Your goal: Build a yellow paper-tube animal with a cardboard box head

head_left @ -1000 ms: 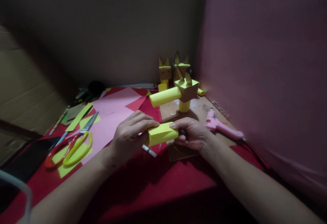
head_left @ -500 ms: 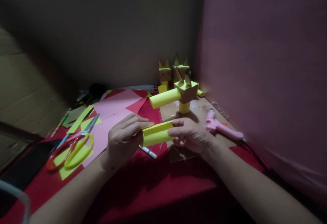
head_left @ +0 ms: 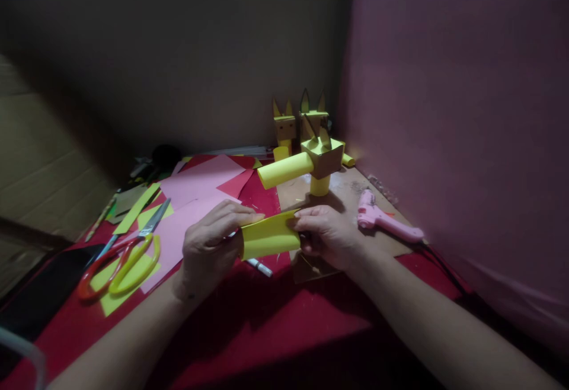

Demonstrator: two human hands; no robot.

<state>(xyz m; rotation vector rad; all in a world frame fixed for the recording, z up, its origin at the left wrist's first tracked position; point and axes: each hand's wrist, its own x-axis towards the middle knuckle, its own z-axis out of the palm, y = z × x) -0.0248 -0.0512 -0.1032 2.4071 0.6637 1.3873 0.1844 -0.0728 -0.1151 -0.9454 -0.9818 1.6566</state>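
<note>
Both of my hands hold a rolled piece of yellow paper [head_left: 269, 235] just above the red table cover [head_left: 275, 325]. My left hand [head_left: 212, 246] grips its left end, fingers curled over the top. My right hand [head_left: 328, 235] pinches its right end. A white pen-like stick [head_left: 260, 268] lies on the cover just under the roll. Behind the roll stands a paper figure [head_left: 322, 159] with a brown box head, pointed ears and a yellow tube [head_left: 281, 169] sticking out to the left.
A pink glue gun [head_left: 386, 221] lies right of my right hand on a cardboard sheet [head_left: 347, 191]. Scissors with red and yellow handles [head_left: 127, 253] rest on pink and yellow papers at left. Two more box figures [head_left: 297, 122] stand in the back corner. A pink wall rises at right.
The yellow roll has shifted slightly left and looks looser and flatter. My left hand has slid left along it, while my right hand stays at the right end.
</note>
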